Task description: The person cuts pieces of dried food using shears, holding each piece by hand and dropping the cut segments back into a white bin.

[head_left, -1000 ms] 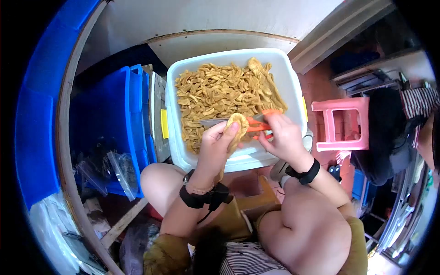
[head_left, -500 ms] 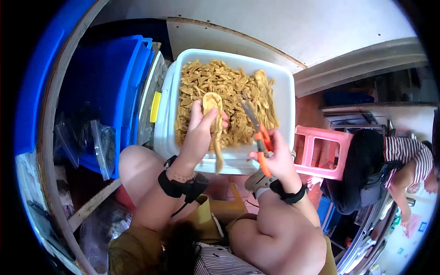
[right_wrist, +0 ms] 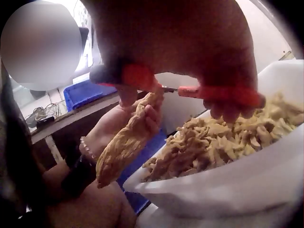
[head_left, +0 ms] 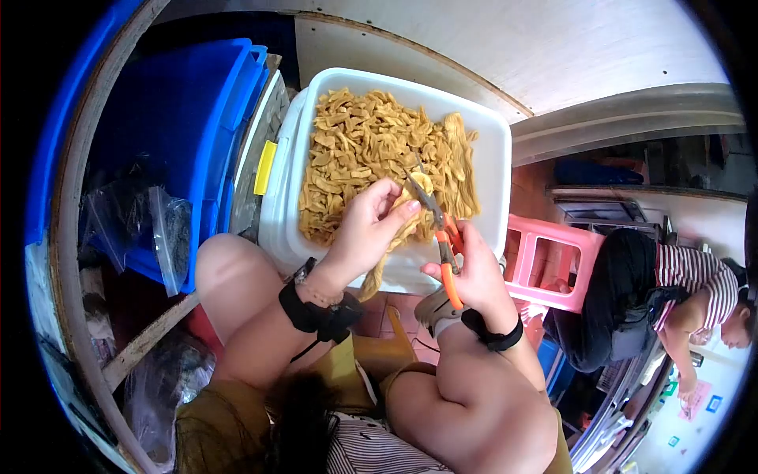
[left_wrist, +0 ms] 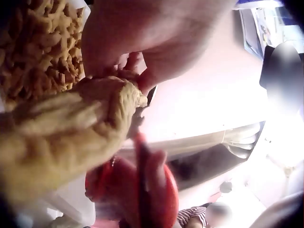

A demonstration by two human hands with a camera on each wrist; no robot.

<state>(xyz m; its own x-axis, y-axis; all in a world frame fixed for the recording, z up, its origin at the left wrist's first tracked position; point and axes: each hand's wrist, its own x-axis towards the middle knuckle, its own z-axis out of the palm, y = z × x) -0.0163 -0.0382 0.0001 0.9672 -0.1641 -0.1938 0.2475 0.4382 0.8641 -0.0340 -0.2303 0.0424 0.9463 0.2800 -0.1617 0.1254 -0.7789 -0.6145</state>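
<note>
In the head view, my left hand (head_left: pixel 367 229) pinches a long, wrinkled yellow-brown strip (head_left: pixel 389 251), whose lower end hangs over the tub's near rim. My right hand (head_left: pixel 478 272) grips orange-handled scissors (head_left: pixel 448 251), their blades spread at the strip's upper end. Below them, a white tub (head_left: pixel 507 170) holds many cut yellow-brown pieces (head_left: pixel 355 130), with long uncut strips (head_left: pixel 459 162) along its right side. The right wrist view shows the strip (right_wrist: pixel 124 147) hanging from my left hand (right_wrist: pixel 107 126), close under the scissors' orange handles (right_wrist: pixel 213 93). In the left wrist view the strip (left_wrist: pixel 71 123) looms large.
Blue bins (head_left: pixel 158 150) and clear plastic bags (head_left: pixel 170 237) are at the left. A pink stool (head_left: pixel 588 272) stands right of the tub, beside a seated person in a striped top (head_left: pixel 695 272). A white wall (head_left: pixel 505 47) rises behind the tub.
Since half a second ago, my left hand has moved right with the strip, bringing its upper end to the scissor blades. The scissors were apart from it then. The head view has also shifted.
</note>
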